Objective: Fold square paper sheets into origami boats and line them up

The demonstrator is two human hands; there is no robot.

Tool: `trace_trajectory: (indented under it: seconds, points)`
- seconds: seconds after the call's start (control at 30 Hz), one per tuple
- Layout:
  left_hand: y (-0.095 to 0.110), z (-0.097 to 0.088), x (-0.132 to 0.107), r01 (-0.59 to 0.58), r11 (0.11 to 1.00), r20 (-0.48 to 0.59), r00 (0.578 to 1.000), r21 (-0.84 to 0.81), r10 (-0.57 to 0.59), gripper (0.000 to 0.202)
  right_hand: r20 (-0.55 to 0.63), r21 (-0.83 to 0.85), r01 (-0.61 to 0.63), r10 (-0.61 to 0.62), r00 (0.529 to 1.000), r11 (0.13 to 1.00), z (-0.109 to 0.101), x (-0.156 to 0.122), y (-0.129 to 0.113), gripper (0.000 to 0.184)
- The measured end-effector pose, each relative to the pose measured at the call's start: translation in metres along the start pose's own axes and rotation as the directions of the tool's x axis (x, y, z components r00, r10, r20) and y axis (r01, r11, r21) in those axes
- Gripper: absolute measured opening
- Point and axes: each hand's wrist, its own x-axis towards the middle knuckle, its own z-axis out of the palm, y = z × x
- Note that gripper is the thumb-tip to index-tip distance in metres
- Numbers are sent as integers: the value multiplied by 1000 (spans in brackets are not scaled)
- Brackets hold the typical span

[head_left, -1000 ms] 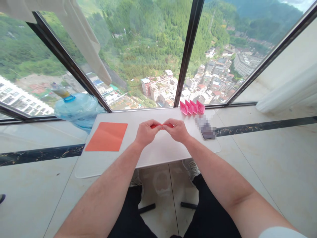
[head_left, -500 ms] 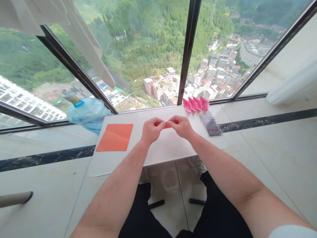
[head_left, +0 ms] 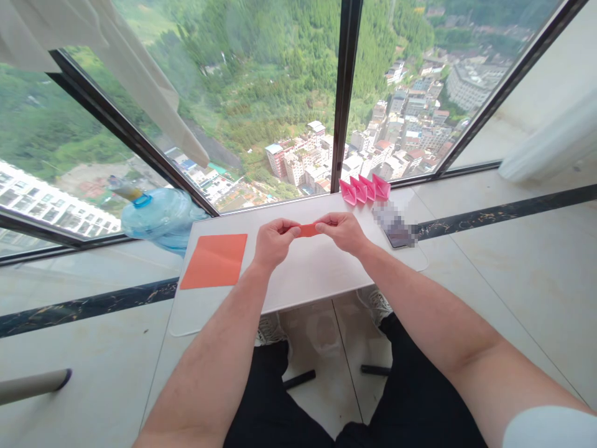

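Observation:
A narrow folded strip of orange-red paper [head_left: 308, 231] is stretched between my two hands, just above the white table [head_left: 298, 280]. My left hand [head_left: 277, 239] pinches its left end between thumb and fingers. The other end is gripped the same way by my right hand [head_left: 342, 231]. Flat sheets of orange paper [head_left: 214, 261] lie on the table to the left of my hands. At the back right stands a row of several pink folded paper pieces [head_left: 364, 189]. The ends of the strip are covered by my fingers.
A phone-like object [head_left: 395, 225], partly blurred, lies at the table's right end. Beyond the left end is a large blue water bottle [head_left: 163, 214]. Tall windows with a dark frame [head_left: 344, 93] rise behind the table. A grey tube [head_left: 35, 386] shows at the lower left.
My hands have moved slightly apart, so more of the orange-red strip shows between them. The whole view has shifted a little. The sheets and pink pieces stay on the table.

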Motion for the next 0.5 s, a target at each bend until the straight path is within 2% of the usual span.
trace_trajectory:
  seconds: [0.17, 0.33, 0.5]
  points:
    - [0, -1, -1, -8, 1000, -6, 1000, 28, 8, 16, -7, 19, 15, -15, 1000, 1000, 1, 2, 5, 20]
    - [1, 0, 0, -13, 999, -9, 1000, 53, 13, 15, -64, -20, 46, -47, 997, 999, 5, 1, 6, 16]
    - [0, 3, -1, -65, 981, 43, 997, 182, 58, 12, -80, -84, 97, -104, 991, 992, 8, -2, 6, 15]
